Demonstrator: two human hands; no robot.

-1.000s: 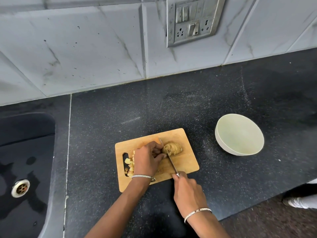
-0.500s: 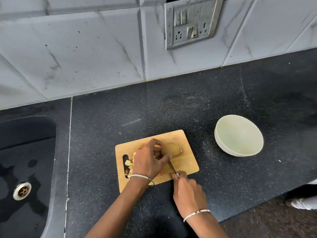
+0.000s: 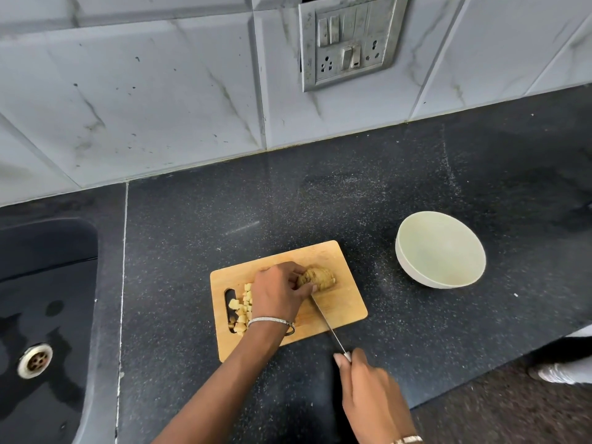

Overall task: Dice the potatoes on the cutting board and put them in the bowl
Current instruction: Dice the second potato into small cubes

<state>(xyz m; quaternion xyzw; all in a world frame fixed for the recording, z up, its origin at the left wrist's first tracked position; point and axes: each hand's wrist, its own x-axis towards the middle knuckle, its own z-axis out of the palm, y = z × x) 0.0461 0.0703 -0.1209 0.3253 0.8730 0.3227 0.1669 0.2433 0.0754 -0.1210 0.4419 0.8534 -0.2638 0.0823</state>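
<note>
Part-sliced potato [image 3: 317, 278] lies mid cutting board [image 3: 342, 307]; diced pieces [image 3: 242, 310] are heaped by the slot at its left end. The bowl [image 3: 440, 249] stands apart to the right on the surface [image 3: 368, 200], no dice in it. Left hand [image 3: 278, 293] fingers curl over the potato's left end, pinning it. Right hand [image 3: 373, 400] fingers wrap the knife [image 3: 327, 326] handle. The potato is likely firm, wet and slippery, its slices prone to fan: hold from above, tips tucked. Compared with half a second ago, the right hand sits nearer the body, off the board, with more blade showing.

Domestic kitchen: speckled black countertop [image 3: 320, 203], inset sink [image 3: 48, 315] with drain, marbled wall tiles [image 3: 160, 91], switch-and-socket plate [image 3: 347, 40].
</note>
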